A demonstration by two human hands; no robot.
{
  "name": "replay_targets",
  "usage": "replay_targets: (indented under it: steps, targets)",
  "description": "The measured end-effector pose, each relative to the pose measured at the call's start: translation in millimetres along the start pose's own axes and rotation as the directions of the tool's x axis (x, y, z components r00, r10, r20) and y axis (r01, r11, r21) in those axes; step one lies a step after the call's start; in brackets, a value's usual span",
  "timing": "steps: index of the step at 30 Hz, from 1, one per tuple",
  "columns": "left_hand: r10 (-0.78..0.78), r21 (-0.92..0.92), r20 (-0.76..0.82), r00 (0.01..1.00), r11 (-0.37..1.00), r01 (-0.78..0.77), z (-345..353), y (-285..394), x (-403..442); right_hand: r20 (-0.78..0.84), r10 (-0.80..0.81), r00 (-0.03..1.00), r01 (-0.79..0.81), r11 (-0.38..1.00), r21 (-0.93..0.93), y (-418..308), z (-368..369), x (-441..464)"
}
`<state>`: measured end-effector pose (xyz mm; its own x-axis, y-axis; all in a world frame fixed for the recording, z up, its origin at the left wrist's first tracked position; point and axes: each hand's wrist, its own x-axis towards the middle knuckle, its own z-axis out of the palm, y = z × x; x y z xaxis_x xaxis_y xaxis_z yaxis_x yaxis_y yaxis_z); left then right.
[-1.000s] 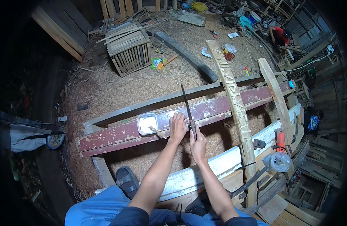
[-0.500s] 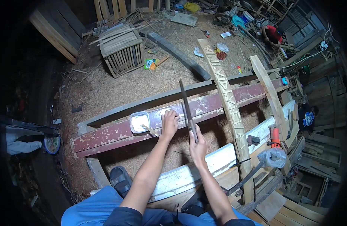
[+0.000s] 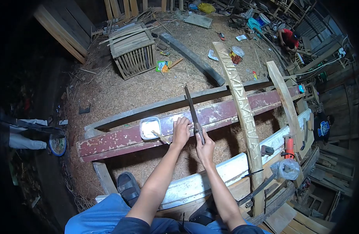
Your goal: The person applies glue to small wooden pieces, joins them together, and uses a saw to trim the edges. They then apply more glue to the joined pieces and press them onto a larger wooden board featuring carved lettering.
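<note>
My right hand is closed around the handle of a long dark-bladed knife like a machete. The blade points away from me and crosses above a worn maroon plank. Just left of the blade, my left hand rests on the plank with fingers extended, bent a little at the tips; I see nothing held in it. A square clear tub of white material stands on the plank to the left. A thin stick or brush handle leans out of it towards my left wrist.
A carved board and a plain plank lie across the frame on the right. Closer in are a white-painted beam and a red-orange power tool. A slatted crate stands on shavings. Other people are at the right and far left.
The view has shifted, so the scene sits further right. Relative to the plank, the machete and my right hand have come slightly left, closer to my left hand, which stays on the plank.
</note>
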<state>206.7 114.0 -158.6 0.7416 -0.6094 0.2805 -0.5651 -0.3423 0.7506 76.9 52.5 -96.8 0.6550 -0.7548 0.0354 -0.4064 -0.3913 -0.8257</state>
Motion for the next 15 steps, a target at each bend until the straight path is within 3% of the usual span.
replay_targets:
  steps: [1, 2, 5, 8, 15]
  targets:
    - [0.006, -0.001, 0.001, 1.000, 1.000, -0.006, 0, -1, 1, -0.005, 0.006, 1.000, -0.005, 0.994, 0.113, 1, 1, 0]
    - [0.004, 0.001, 0.000, 1.000, 1.000, -0.004, -1, -3, 1, -0.002, 0.005, 1.000, -0.004, 0.993, 0.114, 1, 4, 0]
    - [0.008, 0.000, 0.000, 1.000, 1.000, -0.008, 2, -4, -1, -0.020, -0.118, 0.993, 0.110, 0.968, -0.226, -1, 7, -5]
    - [0.004, 0.019, -0.013, 1.000, 1.000, -0.003, 2, -3, 1, 0.041, -0.036, 0.999, 0.045, 0.962, -0.268, -5, 6, -6]
    - [-0.041, 0.064, -0.007, 0.999, 0.997, 0.041, 6, -3, -1, 0.022, -0.047, 0.999, 0.050, 0.986, -0.161, 1, 7, -17]
